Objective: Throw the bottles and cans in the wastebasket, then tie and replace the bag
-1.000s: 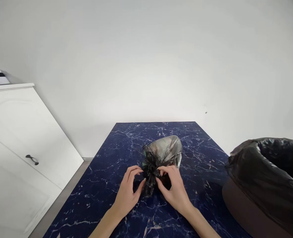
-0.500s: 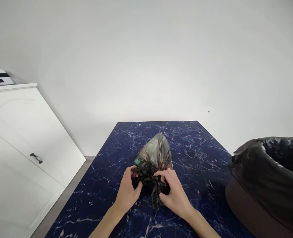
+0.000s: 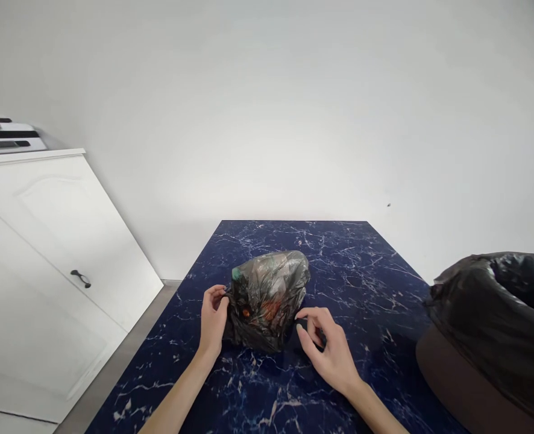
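A filled, thin black plastic bag [image 3: 271, 295] lies on the blue marbled table [image 3: 267, 392]. Through its stretched film I make out something green at the left and orange-brown patches lower down; what these are I cannot tell. At the bag's left side, my left hand [image 3: 213, 316] pinches a gathered dark edge of the film between thumb and fingers. My right hand [image 3: 328, 346] is just off the bag's right side, fingers curved and apart with nothing between them.
On the right stands a brown bin [image 3: 457, 367] with a black liner [image 3: 488, 319] folded over its rim. To the left is a white cabinet [image 3: 90, 229] with a dark handle and a white device [image 3: 11, 137] on top. A plain wall rises behind the table.
The bag has turned, its gathered black end swinging from the front toward the left. My left hand moved left with it. My right hand let go and shifted right.
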Demonstrator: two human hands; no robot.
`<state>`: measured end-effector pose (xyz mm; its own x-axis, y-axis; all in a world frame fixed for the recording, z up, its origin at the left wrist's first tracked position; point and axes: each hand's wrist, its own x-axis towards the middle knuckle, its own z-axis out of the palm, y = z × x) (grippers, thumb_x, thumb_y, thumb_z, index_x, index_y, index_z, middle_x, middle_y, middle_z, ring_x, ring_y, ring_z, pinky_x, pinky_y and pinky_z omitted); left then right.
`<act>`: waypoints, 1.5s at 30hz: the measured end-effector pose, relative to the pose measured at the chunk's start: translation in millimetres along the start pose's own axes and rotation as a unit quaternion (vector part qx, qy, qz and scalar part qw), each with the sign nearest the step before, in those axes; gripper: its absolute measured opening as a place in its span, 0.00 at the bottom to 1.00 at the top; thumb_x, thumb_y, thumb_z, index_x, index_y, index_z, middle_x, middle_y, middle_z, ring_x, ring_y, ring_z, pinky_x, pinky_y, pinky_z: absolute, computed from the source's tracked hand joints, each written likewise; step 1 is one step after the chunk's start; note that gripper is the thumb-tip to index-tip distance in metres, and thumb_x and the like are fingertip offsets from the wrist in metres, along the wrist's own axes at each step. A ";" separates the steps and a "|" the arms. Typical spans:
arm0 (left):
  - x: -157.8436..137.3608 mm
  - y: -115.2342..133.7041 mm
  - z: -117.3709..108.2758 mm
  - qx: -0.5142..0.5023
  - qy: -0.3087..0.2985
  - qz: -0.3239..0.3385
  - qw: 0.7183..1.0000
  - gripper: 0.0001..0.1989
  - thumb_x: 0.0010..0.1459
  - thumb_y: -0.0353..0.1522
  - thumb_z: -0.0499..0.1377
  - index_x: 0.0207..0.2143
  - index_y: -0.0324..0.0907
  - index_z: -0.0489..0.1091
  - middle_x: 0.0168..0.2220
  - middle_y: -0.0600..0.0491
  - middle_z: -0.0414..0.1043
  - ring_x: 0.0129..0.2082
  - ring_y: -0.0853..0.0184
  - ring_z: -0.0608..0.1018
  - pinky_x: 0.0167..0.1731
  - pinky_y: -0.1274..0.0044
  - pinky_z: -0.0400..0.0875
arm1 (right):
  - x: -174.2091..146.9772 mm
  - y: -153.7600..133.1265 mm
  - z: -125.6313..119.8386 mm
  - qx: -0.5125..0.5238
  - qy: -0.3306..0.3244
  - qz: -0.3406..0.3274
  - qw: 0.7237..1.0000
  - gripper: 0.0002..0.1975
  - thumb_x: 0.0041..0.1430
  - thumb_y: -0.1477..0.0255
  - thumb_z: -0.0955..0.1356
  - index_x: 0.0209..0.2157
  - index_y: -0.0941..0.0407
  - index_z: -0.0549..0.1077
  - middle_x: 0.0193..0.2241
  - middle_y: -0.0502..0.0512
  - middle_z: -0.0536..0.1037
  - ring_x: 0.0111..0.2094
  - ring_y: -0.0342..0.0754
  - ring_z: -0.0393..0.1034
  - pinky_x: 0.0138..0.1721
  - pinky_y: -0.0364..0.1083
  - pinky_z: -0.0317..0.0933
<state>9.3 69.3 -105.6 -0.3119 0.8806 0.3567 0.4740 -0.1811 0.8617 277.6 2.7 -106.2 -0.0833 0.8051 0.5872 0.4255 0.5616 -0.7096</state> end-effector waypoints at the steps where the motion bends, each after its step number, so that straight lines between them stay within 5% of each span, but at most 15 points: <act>1: -1.1 2.2 -1.5 0.004 0.001 0.014 1.000 0.13 0.64 0.37 0.53 0.49 0.44 0.66 0.46 0.44 0.74 0.46 0.56 0.80 0.44 0.67 0.76 | 0.6 -2.2 -0.6 -0.012 0.002 -0.015 1.000 0.13 0.69 0.71 0.67 0.54 0.50 0.70 0.28 0.48 0.68 0.33 0.50 0.66 0.38 0.50 0.64; 4: -9.8 16.9 -6.7 0.019 -0.020 0.079 0.997 0.18 0.61 0.33 0.57 0.54 0.46 0.68 0.55 0.44 0.72 0.55 0.55 0.74 0.55 0.62 0.71 | 0.7 -13.3 2.8 -0.068 -0.041 -0.085 0.993 0.30 0.62 0.70 0.72 0.64 0.49 0.65 0.53 0.62 0.73 0.55 0.61 0.67 0.54 0.59 0.66; 6: -17.2 29.0 -11.9 0.042 -0.065 0.138 0.987 0.17 0.60 0.30 0.57 0.51 0.48 0.72 0.53 0.47 0.74 0.57 0.54 0.72 0.59 0.61 0.66 | -1.5 -20.0 10.1 -0.099 -0.094 -0.121 0.983 0.33 0.62 0.70 0.74 0.66 0.49 0.64 0.60 0.63 0.70 0.61 0.65 0.62 0.60 0.62 0.63; 10: -25.9 44.1 -27.8 0.145 -0.166 0.256 0.941 0.13 0.62 0.27 0.55 0.43 0.48 0.77 0.44 0.50 0.77 0.52 0.55 0.74 0.57 0.61 0.66 | -7.3 -22.4 25.3 -0.087 -0.144 -0.135 0.976 0.11 0.69 0.72 0.71 0.51 0.50 0.72 0.52 0.58 0.76 0.56 0.60 0.66 0.56 0.60 0.64; 16: -15.4 31.8 -53.9 0.080 -0.092 0.062 0.991 0.05 0.54 0.34 0.60 0.27 0.46 0.74 0.37 0.50 0.78 0.42 0.56 0.78 0.51 0.64 0.70 | -11.7 -16.8 18.8 0.025 -0.158 -0.078 0.984 0.05 0.72 0.70 0.70 0.41 0.50 0.68 0.41 0.52 0.77 0.47 0.54 0.68 0.47 0.55 0.65; 21: 1.0 6.6 -73.1 0.028 -0.018 -0.050 0.998 0.14 0.54 0.45 0.59 0.28 0.44 0.75 0.31 0.48 0.80 0.32 0.56 0.81 0.34 0.68 0.75 | -21.9 -22.3 6.4 0.085 -0.157 -0.054 0.982 0.09 0.73 0.71 0.68 0.37 0.50 0.64 0.41 0.52 0.77 0.46 0.52 0.67 0.48 0.54 0.63; 25: -0.8 9.4 -87.9 0.005 0.040 -0.075 0.996 0.18 0.60 0.49 0.56 0.35 0.45 0.75 0.37 0.47 0.81 0.38 0.56 0.82 0.38 0.68 0.76 | -30.7 -28.8 1.0 0.124 -0.159 0.029 0.979 0.05 0.71 0.71 0.67 0.43 0.49 0.65 0.48 0.56 0.73 0.49 0.53 0.68 0.49 0.54 0.66; 27: -10.2 23.4 -91.6 0.017 0.042 -0.042 0.998 0.15 0.64 0.45 0.55 0.41 0.47 0.75 0.44 0.47 0.80 0.44 0.56 0.81 0.43 0.68 0.76 | -33.4 -30.6 1.4 0.122 -0.160 0.045 0.979 0.16 0.66 0.73 0.69 0.52 0.48 0.63 0.51 0.59 0.71 0.50 0.55 0.67 0.51 0.54 0.67; 29: -23.7 42.9 -92.0 0.056 -0.004 0.069 0.996 0.11 0.68 0.38 0.54 0.46 0.47 0.73 0.48 0.48 0.78 0.48 0.57 0.80 0.48 0.68 0.74 | -35.0 -30.9 3.9 0.098 -0.164 0.013 0.982 0.29 0.60 0.77 0.70 0.60 0.48 0.60 0.52 0.60 0.70 0.51 0.56 0.67 0.53 0.56 0.66; 32: -45.7 70.2 -87.5 0.155 -0.117 0.293 0.936 0.10 0.69 0.28 0.53 0.48 0.47 0.71 0.46 0.49 0.77 0.48 0.59 0.78 0.50 0.68 0.71 | -36.2 -28.8 9.6 0.021 -0.200 -0.072 0.977 0.33 0.56 0.83 0.67 0.61 0.47 0.61 0.49 0.56 0.72 0.48 0.55 0.68 0.53 0.56 0.64; 34: -56.9 79.3 -84.0 0.222 -0.180 0.351 0.892 0.12 0.68 0.24 0.51 0.45 0.46 0.71 0.42 0.50 0.77 0.46 0.59 0.77 0.48 0.68 0.70 | -37.2 -26.8 13.9 -0.020 -0.222 -0.108 0.969 0.27 0.54 0.86 0.65 0.53 0.49 0.66 0.43 0.54 0.74 0.44 0.53 0.68 0.48 0.53 0.63; 37: -63.3 73.4 -84.2 0.340 -0.231 0.319 0.854 0.14 0.69 0.24 0.48 0.39 0.45 0.72 0.36 0.51 0.77 0.43 0.57 0.76 0.45 0.64 0.68 | -39.4 -27.3 19.4 -0.024 -0.250 -0.094 0.963 0.21 0.47 0.88 0.64 0.40 0.51 0.66 0.35 0.49 0.72 0.37 0.49 0.67 0.42 0.49 0.62; 40: -59.3 55.5 -95.4 0.449 -0.165 0.270 0.836 0.15 0.69 0.28 0.48 0.39 0.43 0.75 0.40 0.45 0.78 0.46 0.50 0.76 0.45 0.58 0.67 | -41.0 -36.4 20.3 0.026 -0.286 -0.056 0.956 0.21 0.42 0.88 0.65 0.36 0.51 0.66 0.31 0.45 0.71 0.33 0.45 0.68 0.38 0.45 0.62; 43: -54.5 47.6 -109.0 0.485 -0.080 0.244 0.836 0.15 0.70 0.32 0.50 0.45 0.43 0.77 0.51 0.38 0.76 0.53 0.44 0.74 0.48 0.55 0.68 | -40.6 -46.4 12.5 0.057 -0.277 -0.101 0.954 0.23 0.49 0.83 0.70 0.46 0.49 0.70 0.40 0.50 0.77 0.40 0.49 0.73 0.42 0.45 0.67; 45: -54.5 51.4 -111.8 0.446 -0.117 0.238 0.854 0.15 0.71 0.34 0.50 0.48 0.46 0.77 0.52 0.41 0.76 0.54 0.47 0.75 0.50 0.57 0.70 | -38.6 -45.0 4.3 0.044 -0.206 -0.130 0.969 0.27 0.57 0.77 0.72 0.57 0.48 0.68 0.50 0.57 0.76 0.50 0.55 0.72 0.52 0.50 0.67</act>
<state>-41.4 -37.0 -40.4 0.2159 0.8825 0.4179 0.9731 -0.2297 -0.0177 257.8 -52.8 -98.6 -0.5379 0.6319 0.5580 0.2653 0.7551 -0.5995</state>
